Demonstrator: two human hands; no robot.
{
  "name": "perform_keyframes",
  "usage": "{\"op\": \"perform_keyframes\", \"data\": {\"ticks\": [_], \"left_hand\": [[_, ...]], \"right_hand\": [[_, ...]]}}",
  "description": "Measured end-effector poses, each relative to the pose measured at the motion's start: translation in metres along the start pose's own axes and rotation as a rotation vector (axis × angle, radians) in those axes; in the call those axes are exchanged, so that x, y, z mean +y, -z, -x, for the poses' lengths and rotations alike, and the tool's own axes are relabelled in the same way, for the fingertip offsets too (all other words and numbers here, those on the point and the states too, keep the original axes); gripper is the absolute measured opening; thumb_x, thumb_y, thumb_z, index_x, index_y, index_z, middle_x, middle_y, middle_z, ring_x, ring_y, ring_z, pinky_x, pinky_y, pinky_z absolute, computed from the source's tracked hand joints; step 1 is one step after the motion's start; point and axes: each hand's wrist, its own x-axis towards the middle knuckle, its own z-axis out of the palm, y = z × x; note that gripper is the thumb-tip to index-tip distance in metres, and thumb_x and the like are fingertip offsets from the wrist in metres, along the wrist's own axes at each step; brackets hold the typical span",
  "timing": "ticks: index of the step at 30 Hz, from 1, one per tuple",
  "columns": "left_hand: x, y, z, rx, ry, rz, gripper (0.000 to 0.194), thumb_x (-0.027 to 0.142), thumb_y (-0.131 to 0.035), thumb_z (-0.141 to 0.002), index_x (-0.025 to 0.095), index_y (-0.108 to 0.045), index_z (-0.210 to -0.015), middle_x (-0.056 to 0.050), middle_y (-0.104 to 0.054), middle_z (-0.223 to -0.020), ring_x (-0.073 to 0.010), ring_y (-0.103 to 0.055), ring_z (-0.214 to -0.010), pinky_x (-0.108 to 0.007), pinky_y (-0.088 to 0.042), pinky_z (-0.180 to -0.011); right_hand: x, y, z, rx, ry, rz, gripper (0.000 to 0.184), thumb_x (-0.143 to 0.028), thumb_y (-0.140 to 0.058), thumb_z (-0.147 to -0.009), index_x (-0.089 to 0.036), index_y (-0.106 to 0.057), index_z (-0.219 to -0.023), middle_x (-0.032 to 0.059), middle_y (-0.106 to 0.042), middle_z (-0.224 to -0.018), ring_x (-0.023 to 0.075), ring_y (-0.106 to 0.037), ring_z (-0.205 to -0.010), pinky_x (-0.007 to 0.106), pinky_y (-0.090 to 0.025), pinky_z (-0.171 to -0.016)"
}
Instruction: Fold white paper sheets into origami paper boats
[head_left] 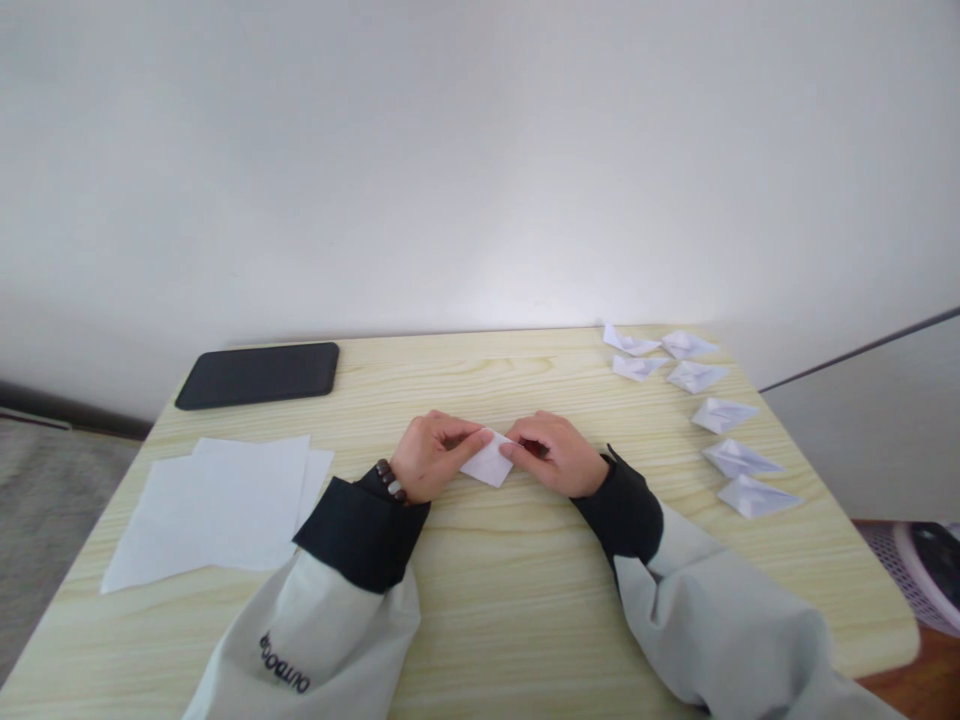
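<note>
Between my two hands, over the middle of the table, is a small folded piece of white paper, its lower corner pointing toward me. My left hand pinches its left side, thumb on top near the upper corner. On the right side, my right hand grips it the same way, its thumb pressing close to the other thumb. The fingers behind the paper are mostly hidden. A beaded bracelet circles my left wrist.
Several folded paper boats stand along the right side of the pale wooden table. Loose white sheets overlap at the left, with a black phone behind them. A white wall rises at the table's back edge.
</note>
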Motion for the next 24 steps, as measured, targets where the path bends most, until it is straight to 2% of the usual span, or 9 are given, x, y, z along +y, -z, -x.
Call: {"op": "perform_keyframes", "data": {"ticks": [7,12,15,19,24], "left_hand": [[0.0001,0.0004,0.0005,-0.007,-0.014,0.001,0.032,0.036,-0.052,-0.083,0.014,-0.072,-0.072,0.001,-0.056,-0.051,-0.0089,-0.044,-0.048,-0.02,-0.034,-0.047],[-0.005,0.0007,-0.0001,-0.086,-0.073,-0.042,0.034,0.036,-0.051,-0.084,0.014,-0.069,-0.066,0.003,-0.049,-0.048,-0.0078,-0.04,-0.048,-0.021,-0.031,-0.048],[-0.006,0.0002,-0.0009,-0.068,-0.083,-0.073,0.034,0.036,-0.052,-0.084,0.014,-0.069,-0.065,0.003,-0.048,-0.048,-0.0075,-0.04,-0.048,-0.021,-0.032,-0.049],[-0.0036,0.0003,-0.0005,-0.036,-0.041,-0.031,0.032,0.037,-0.052,-0.083,0.015,-0.071,-0.07,0.001,-0.055,-0.05,-0.0084,-0.044,-0.048,-0.021,-0.034,-0.048],[-0.0007,-0.0004,0.0002,-0.02,0.05,0.019,0.03,0.038,-0.053,-0.082,0.016,-0.072,-0.079,-0.002,-0.068,-0.067,-0.013,-0.058,-0.06,-0.021,-0.044,-0.055]], "right_hand": [[0.0016,0.0006,0.0005,0.0,-0.007,-0.035,0.029,-0.033,-0.045,-0.088,-0.018,-0.051,-0.064,-0.0027,-0.048,-0.055,0.0095,-0.041,-0.052,0.024,-0.032,-0.06],[0.003,0.0006,0.001,-0.011,0.041,-0.033,0.029,-0.028,-0.043,-0.088,-0.018,-0.05,-0.062,-0.0011,-0.05,-0.057,0.0108,-0.045,-0.057,0.025,-0.033,-0.063],[0.0034,0.0001,0.0007,0.007,0.033,-0.02,0.028,-0.028,-0.042,-0.088,-0.018,-0.051,-0.063,-0.0005,-0.052,-0.057,0.0111,-0.046,-0.057,0.025,-0.034,-0.063],[0.0025,0.0,0.0009,0.008,0.028,-0.022,0.028,-0.03,-0.042,-0.088,-0.018,-0.051,-0.064,-0.0007,-0.051,-0.058,0.0107,-0.044,-0.056,0.025,-0.034,-0.062],[0.001,0.0009,0.0009,0.015,0.002,-0.008,0.031,-0.035,-0.048,-0.085,-0.018,-0.047,-0.06,-0.0028,-0.045,-0.053,0.0092,-0.04,-0.051,0.024,-0.032,-0.057]]}}
